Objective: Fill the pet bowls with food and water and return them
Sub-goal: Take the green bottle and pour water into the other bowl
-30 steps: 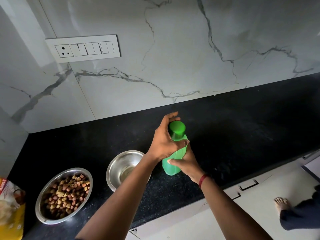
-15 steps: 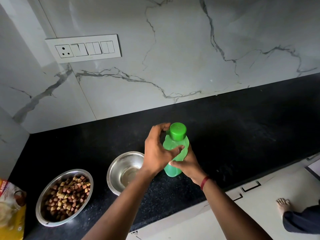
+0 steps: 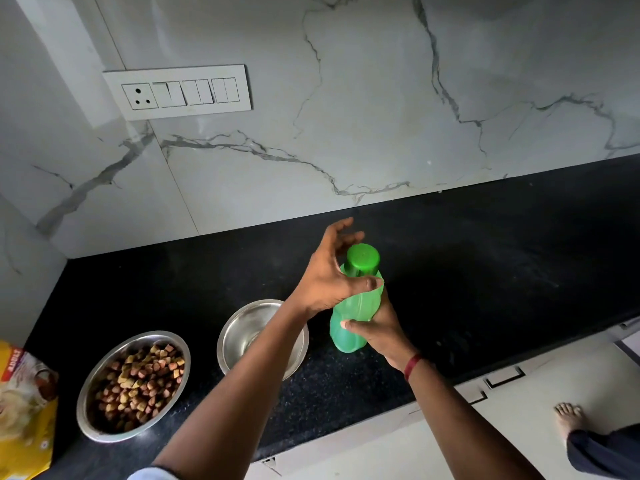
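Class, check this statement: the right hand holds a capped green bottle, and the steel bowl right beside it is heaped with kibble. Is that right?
No. The head view shows the bowl beside the bottle holding no kibble, only bare steel; the kibble fills the other bowl, further left. The right hand does hold the capped green bottle.

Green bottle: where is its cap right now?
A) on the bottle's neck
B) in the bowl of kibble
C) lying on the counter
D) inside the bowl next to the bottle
A: the cap sits on top of the green bottle, which stands upright on the counter with the right hand holding its lower half.
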